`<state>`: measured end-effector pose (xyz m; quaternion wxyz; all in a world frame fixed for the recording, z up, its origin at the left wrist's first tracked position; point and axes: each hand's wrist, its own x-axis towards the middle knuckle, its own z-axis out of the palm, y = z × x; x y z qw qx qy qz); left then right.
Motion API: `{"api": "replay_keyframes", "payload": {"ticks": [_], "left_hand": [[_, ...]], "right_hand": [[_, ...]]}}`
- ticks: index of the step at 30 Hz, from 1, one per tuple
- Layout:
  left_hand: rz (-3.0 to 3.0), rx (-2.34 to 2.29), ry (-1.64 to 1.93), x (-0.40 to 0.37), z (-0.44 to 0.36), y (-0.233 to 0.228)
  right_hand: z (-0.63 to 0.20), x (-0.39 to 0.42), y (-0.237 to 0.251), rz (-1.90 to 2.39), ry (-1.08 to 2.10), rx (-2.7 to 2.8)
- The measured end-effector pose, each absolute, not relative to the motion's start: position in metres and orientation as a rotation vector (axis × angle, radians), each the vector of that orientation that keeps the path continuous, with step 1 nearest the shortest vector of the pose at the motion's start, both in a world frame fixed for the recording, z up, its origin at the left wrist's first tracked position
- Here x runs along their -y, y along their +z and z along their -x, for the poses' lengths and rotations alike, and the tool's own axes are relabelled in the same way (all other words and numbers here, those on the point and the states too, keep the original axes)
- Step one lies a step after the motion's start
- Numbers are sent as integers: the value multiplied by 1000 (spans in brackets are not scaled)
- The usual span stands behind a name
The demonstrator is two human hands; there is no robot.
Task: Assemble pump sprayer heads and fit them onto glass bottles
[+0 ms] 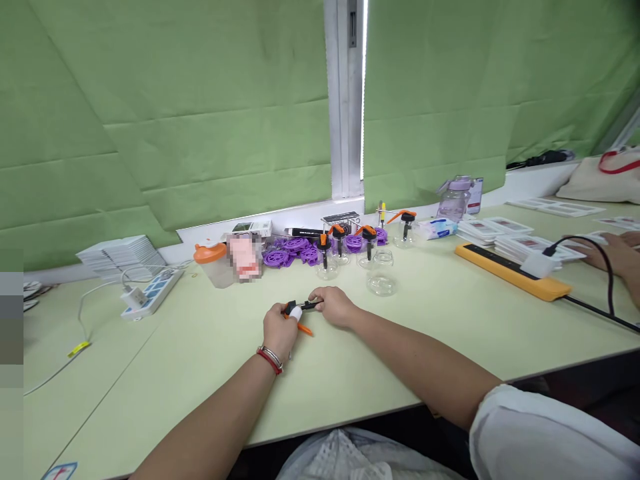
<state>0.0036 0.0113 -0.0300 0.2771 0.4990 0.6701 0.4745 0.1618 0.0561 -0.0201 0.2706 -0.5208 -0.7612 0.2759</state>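
Over the table's middle, my left hand (280,331) is closed around a black bottle top with an orange lever (305,329). A white cover sits on one of its fingertips. My right hand (336,307) pinches the far end of the black stem (310,305) that runs from that top. Fingers hide much of the piece. Beyond my hands stands a clear glass bottle (382,283) without a top. Several similar bottles (327,268) behind it carry black tops with orange levers.
Purple plastic parts (287,253) lie by the wall, near an orange-lidded cup (215,267). A white power strip (153,295) is at left, an orange one (510,270) at right. Another person's hand (610,257) rests near stacked white cards (520,248).
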Motion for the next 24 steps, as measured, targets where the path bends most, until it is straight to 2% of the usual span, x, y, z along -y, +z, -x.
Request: {"api": "replay_keyframes", "payload": {"ticks": [13,24], "left_hand": [[-1337,-1817,1262,-11,-4,-29],[-1336,-1788,1284,-13,-3,-32]], "right_hand": [[-162,-56,-18,1374,636,2147],[-165,-57,-29,1308,737,2001]]}}
